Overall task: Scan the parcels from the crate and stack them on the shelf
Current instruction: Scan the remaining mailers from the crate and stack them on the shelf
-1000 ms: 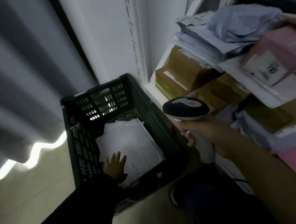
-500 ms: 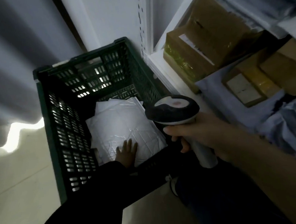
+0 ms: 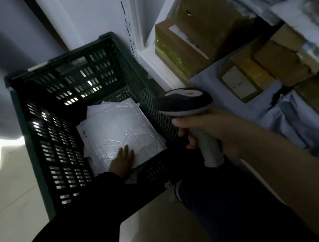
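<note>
You're at the pick-up step: your left hand lies flat, fingers spread, on the top white parcel down in the crate. Your right hand is clamped on the scanner, just right of it. Next you'll need to grip an edge and lift. No label's readable.

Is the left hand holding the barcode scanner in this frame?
No, the left hand lies flat on the white parcel inside the crate, while the right hand grips the scanner.
</note>
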